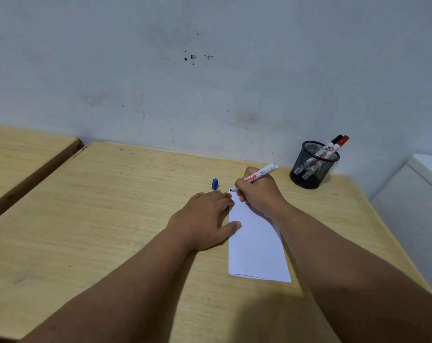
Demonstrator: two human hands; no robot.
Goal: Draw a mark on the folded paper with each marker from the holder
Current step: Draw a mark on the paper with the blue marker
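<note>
A pale wall [210,70] is filling the upper half of the view, scuffed and speckled with dark spots. Below it a light wooden surface [98,231] is carrying everything, with a second wooden top [19,154] sitting just beside it at the left.

The folded paper [257,246] is lying flat on the surface, right of centre, white and long, its near edge pointing toward the person.

The left hand [205,219] is lying open and flat, palm down, its thumb and fingertips pressing on the paper's left edge. The right hand [259,191] is gripping a marker [262,175], closed around its barrel, the blue tip touching the paper's far left corner.

A black mesh holder [311,167] is standing near the wall, well apart from the paper, with two markers [337,143] leaning in it, one black-capped, one red-capped.

A blue cap [215,184] is standing upright just beyond the left fingers.
</note>
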